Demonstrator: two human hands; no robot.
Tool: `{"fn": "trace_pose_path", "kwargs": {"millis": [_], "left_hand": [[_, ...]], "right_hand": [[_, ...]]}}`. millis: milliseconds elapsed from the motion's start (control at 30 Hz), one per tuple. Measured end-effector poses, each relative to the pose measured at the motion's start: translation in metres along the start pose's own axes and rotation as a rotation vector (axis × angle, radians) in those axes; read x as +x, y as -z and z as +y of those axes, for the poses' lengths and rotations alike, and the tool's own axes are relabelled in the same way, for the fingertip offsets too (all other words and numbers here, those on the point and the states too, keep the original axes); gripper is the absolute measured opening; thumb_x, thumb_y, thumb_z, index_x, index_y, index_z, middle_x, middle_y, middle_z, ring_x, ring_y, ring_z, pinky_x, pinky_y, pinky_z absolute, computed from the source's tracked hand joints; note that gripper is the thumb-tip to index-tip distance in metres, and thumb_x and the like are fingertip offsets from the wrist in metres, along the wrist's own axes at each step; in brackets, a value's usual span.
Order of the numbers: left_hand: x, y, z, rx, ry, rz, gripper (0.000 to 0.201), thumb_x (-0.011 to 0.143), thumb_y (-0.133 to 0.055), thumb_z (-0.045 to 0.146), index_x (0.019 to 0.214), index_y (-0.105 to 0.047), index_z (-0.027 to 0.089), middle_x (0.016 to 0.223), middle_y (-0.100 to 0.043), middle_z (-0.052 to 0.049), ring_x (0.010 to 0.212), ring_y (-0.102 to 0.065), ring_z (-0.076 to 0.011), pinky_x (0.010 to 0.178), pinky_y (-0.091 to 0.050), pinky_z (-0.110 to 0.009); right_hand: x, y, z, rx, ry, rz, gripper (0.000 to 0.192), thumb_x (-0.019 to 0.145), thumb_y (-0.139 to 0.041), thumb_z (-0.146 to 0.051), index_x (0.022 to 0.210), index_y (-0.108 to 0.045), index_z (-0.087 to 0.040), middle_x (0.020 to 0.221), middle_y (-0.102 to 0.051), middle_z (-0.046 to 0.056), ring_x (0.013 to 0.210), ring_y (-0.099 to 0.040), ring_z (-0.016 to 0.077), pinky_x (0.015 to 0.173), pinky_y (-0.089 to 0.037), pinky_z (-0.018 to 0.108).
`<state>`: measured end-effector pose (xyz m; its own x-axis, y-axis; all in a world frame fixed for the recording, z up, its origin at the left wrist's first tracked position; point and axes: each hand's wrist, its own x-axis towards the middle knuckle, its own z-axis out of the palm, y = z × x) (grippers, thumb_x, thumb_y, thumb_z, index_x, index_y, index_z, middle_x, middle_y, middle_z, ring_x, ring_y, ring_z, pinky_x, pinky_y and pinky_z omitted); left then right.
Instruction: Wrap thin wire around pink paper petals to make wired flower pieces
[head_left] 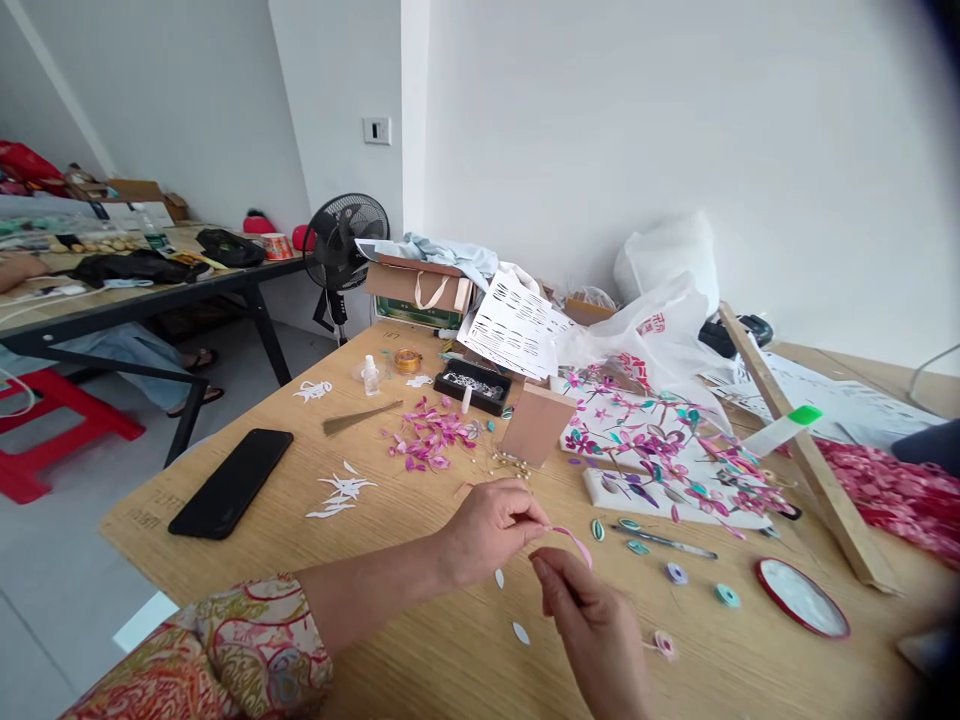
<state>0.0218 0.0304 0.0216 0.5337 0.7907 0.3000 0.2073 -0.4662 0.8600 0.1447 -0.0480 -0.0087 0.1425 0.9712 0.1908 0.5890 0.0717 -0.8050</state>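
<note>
Right now you are pinching a thin pink paper strip [571, 538] between both hands, just above the table [420, 640]. Your left hand [491, 528] is clenching its grip on one end of the strip with thumb and fingertips, and your right hand [592, 625] is grasping the other end, so the strip is arching between them. Small white petal cut-outs [520, 632] are lying on the table right below your hands, and a pink coiled piece [664, 645] is sitting just beside your right hand. Tweezers [664, 541] and little teal coils [726, 595] are lying near, with a red-rimmed lid [801, 598] further right. Beyond them, a flowered quilling panel [660, 450] and a heap of pink petals [431, 440] are resting. A black phone [231, 483] is lying well apart to your left.
</note>
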Motion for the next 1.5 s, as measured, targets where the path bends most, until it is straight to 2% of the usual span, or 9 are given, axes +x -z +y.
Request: {"fn": "trace_pose_path", "kwargs": {"millis": [167, 267, 433, 567, 833, 967, 1133, 1300, 1500], "left_hand": [[-0.001, -0.001, 0.001, 0.288, -0.26, -0.184, 0.017, 0.08, -0.048, 0.018, 0.071, -0.062, 0.016, 0.071, -0.058, -0.003, 0.073, -0.051, -0.0129, 0.07, -0.038, -0.023], [-0.002, 0.0, 0.004, 0.184, -0.293, -0.275, 0.016, 0.079, -0.049, 0.018, 0.072, -0.063, 0.014, 0.072, -0.058, -0.004, 0.073, -0.052, -0.0124, 0.071, -0.038, -0.022], [-0.001, 0.002, 0.005, -0.158, -0.014, -0.115, 0.008, 0.072, -0.06, 0.02, 0.067, -0.063, 0.013, 0.065, -0.056, 0.0, 0.064, -0.052, -0.0094, 0.061, -0.039, -0.018], [0.0, -0.002, -0.001, -0.128, 0.053, 0.014, 0.005, 0.069, -0.06, 0.013, 0.065, -0.062, 0.012, 0.063, -0.054, 0.001, 0.063, -0.05, -0.0088, 0.059, -0.038, -0.018], [-0.001, -0.006, -0.001, 0.139, -0.282, -0.225, 0.013, 0.077, -0.053, 0.016, 0.071, -0.063, 0.013, 0.069, -0.058, -0.003, 0.071, -0.051, -0.0111, 0.069, -0.039, -0.021], [-0.002, -0.005, 0.006, -0.129, -0.083, -0.229, 0.008, 0.073, -0.059, 0.018, 0.07, -0.065, 0.013, 0.066, -0.057, -0.001, 0.066, -0.052, -0.0091, 0.063, -0.04, -0.018], [0.0, -0.005, 0.003, -0.228, 0.098, -0.046, 0.005, 0.069, -0.061, 0.014, 0.067, -0.064, 0.012, 0.065, -0.055, 0.0, 0.063, -0.051, -0.0086, 0.059, -0.039, -0.018], [0.0, -0.008, -0.004, 0.088, -0.1, -0.019, 0.011, 0.075, -0.054, 0.012, 0.068, -0.062, 0.013, 0.067, -0.056, 0.0, 0.065, -0.05, -0.0089, 0.063, -0.039, -0.019], [-0.004, -0.008, -0.001, 0.248, -0.358, -0.25, 0.019, 0.082, -0.046, 0.021, 0.073, -0.062, 0.013, 0.071, -0.058, -0.004, 0.073, -0.051, -0.012, 0.071, -0.039, -0.022]], "right_hand": [[-0.001, 0.028, -0.017, -0.242, 0.155, 0.0, 0.026, 0.079, -0.044, -0.037, 0.065, -0.061, -0.022, 0.053, -0.057, 0.0, 0.046, -0.051, 0.0123, 0.045, -0.038, 0.019], [0.014, 0.05, -0.012, -0.237, 0.156, 0.037, 0.022, 0.077, -0.048, -0.037, 0.069, -0.063, -0.023, 0.061, -0.062, 0.001, 0.052, -0.055, 0.0142, 0.049, -0.04, 0.02], [0.023, 0.038, 0.009, -0.088, 0.023, -0.032, 0.032, 0.079, -0.042, -0.042, 0.064, -0.059, -0.02, 0.047, -0.05, -0.002, 0.045, -0.047, 0.0118, 0.042, -0.037, 0.019], [0.001, 0.009, 0.01, -0.142, 0.04, -0.044, 0.036, 0.083, -0.037, -0.042, 0.066, -0.059, -0.019, 0.044, -0.046, -0.003, 0.041, -0.046, 0.0106, 0.041, -0.037, 0.018], [0.007, 0.05, -0.011, -0.296, 0.182, -0.009, 0.028, 0.081, -0.042, -0.037, 0.071, -0.063, -0.022, 0.062, -0.062, 0.002, 0.055, -0.055, 0.0137, 0.05, -0.041, 0.019], [0.026, 0.058, 0.001, -0.163, 0.084, -0.03, 0.029, 0.079, -0.044, -0.04, 0.067, -0.061, -0.02, 0.053, -0.054, -0.001, 0.049, -0.048, 0.0124, 0.046, -0.039, 0.02], [0.015, 0.02, 0.013, -0.019, -0.015, -0.049, 0.036, 0.08, -0.04, -0.044, 0.061, -0.056, -0.018, 0.044, -0.044, -0.003, 0.041, -0.042, 0.0106, 0.039, -0.034, 0.019], [-0.01, 0.004, -0.002, -0.194, 0.092, -0.032, 0.036, 0.084, -0.034, -0.04, 0.064, -0.056, -0.019, 0.044, -0.047, -0.003, 0.039, -0.046, 0.0099, 0.041, -0.035, 0.017], [0.005, 0.05, -0.013, -0.289, 0.154, 0.011, 0.025, 0.081, -0.043, -0.036, 0.069, -0.06, -0.022, 0.055, -0.056, -0.001, 0.05, -0.051, 0.0116, 0.048, -0.038, 0.018]]}}
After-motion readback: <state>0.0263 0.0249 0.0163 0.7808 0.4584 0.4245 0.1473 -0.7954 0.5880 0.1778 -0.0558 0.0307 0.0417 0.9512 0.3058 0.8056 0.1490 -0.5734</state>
